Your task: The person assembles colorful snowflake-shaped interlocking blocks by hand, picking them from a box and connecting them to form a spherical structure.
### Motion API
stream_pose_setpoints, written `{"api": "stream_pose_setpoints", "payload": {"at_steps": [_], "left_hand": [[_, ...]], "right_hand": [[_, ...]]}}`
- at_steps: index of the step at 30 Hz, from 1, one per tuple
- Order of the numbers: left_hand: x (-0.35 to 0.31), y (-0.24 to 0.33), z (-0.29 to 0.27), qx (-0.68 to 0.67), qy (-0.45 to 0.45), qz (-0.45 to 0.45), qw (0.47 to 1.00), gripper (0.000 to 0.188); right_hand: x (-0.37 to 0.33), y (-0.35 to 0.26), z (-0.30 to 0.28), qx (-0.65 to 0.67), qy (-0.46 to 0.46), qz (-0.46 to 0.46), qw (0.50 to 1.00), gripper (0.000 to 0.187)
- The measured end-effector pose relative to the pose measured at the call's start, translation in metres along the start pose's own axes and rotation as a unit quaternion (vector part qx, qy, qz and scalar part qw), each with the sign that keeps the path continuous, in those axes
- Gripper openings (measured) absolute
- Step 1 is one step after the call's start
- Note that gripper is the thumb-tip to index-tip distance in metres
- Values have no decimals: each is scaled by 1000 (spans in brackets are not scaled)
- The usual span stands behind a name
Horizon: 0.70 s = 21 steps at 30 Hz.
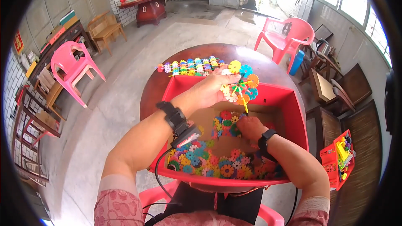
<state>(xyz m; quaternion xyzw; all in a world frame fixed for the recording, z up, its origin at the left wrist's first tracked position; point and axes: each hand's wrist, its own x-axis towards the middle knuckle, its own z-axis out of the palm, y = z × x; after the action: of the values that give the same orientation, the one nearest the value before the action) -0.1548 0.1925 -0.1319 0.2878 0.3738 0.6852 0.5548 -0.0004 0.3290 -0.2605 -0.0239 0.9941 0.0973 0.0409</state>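
My left hand [215,86] is closed on an assembly of interlocking plastic flower discs [252,81] in yellow, blue, orange, green and white, raised over the open red box [296,121]. A narrow yellow piece [246,105] points down from the assembly toward my right hand. Lower, inside the box, my right hand [251,127] has its fingers drawn together beside a small group of discs [225,123]. What its fingertips hold, if anything, is hidden. Many loose discs [197,157] in mixed colours cover the near part of the box's cardboard bottom.
The box rests on a round dark wooden table [184,53]. Beyond its far wall lies a structure of rows of discs on thin rods [190,66]. Pink plastic chairs [75,69] stand left and far right. A red basket of toys [338,159] is at the right.
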Motion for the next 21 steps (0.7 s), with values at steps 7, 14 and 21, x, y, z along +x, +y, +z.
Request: {"api": "stream_pose_setpoints", "payload": {"at_steps": [7,14,21], "left_hand": [[-2,6,2,-55,34,93,994,29],[-1,14,1,-92,28,147,984,38],[-5,18,7,-120,10,131,984,53]], "right_hand": [[4,0,-32,26,-45,21,998,12],[0,33,-75,132,103,54,984,14],[-25,65,-153,358,277,73,889,9]]}}
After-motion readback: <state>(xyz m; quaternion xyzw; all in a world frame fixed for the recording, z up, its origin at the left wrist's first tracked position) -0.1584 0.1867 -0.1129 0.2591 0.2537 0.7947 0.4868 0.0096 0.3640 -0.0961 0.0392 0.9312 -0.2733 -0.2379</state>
